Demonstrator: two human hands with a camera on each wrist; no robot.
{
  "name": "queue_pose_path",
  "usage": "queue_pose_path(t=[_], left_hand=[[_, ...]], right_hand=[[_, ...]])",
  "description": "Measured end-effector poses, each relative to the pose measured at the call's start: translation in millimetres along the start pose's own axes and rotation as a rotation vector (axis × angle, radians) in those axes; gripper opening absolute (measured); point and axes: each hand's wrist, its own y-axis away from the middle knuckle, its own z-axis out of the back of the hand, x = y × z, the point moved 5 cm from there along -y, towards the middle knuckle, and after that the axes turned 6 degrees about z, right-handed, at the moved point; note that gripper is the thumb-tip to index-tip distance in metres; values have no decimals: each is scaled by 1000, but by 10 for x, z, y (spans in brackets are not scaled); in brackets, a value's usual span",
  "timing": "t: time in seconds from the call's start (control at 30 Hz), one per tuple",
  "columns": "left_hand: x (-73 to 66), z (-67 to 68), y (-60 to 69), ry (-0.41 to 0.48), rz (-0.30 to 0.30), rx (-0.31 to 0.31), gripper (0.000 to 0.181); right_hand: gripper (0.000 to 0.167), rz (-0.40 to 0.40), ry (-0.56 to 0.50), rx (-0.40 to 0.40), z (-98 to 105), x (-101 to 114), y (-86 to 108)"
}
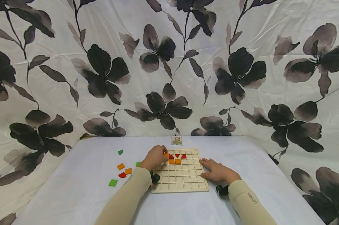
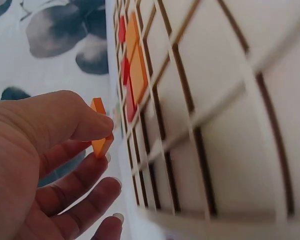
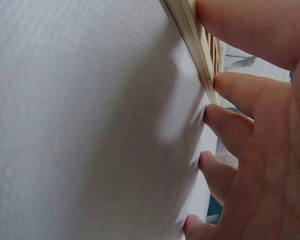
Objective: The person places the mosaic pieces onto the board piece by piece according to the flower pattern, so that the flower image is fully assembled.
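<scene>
A pale wooden grid board (image 1: 183, 184) lies on the white table. Over its upper left part, my left hand (image 1: 155, 157) pinches an orange tile (image 2: 100, 142) between thumb and index finger, the other fingers loosely bent. Two orange squares (image 1: 175, 161) sit side by side in the board's cells, with red pieces (image 1: 184, 156) in the row above them. At the board's right edge rests my right hand (image 1: 216, 170), fingers spread. In the right wrist view its thumb and index finger touch the board's side (image 3: 192, 45), while other fingertips (image 3: 206, 160) rest on the table.
Left of the board lie loose pieces: a green square (image 1: 113, 182), a green leaf-shaped piece (image 1: 120, 152), orange squares (image 1: 120, 166) and a red piece (image 1: 122, 175). A small patterned card (image 1: 176, 140) is at the table's far edge, before a floral cloth (image 1: 158, 78).
</scene>
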Motion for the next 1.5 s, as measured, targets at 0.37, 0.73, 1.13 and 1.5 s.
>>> queue_pose_path(t=[0.37, 0.73, 1.13, 1.5], left_hand=[[-306, -212, -14, -3, -80, 42, 22], [-630, -353, -2, -220, -231, 25, 18], [-721, -392, 19, -237, -270, 46, 17], [-721, -473, -32, -223, -257, 67, 11]], right_hand=[[70, 5, 1, 2, 2, -18, -1], [70, 10, 4, 6, 8, -27, -7], [70, 13, 13, 6, -7, -21, -30], [70, 17, 7, 3, -3, -22, -14]])
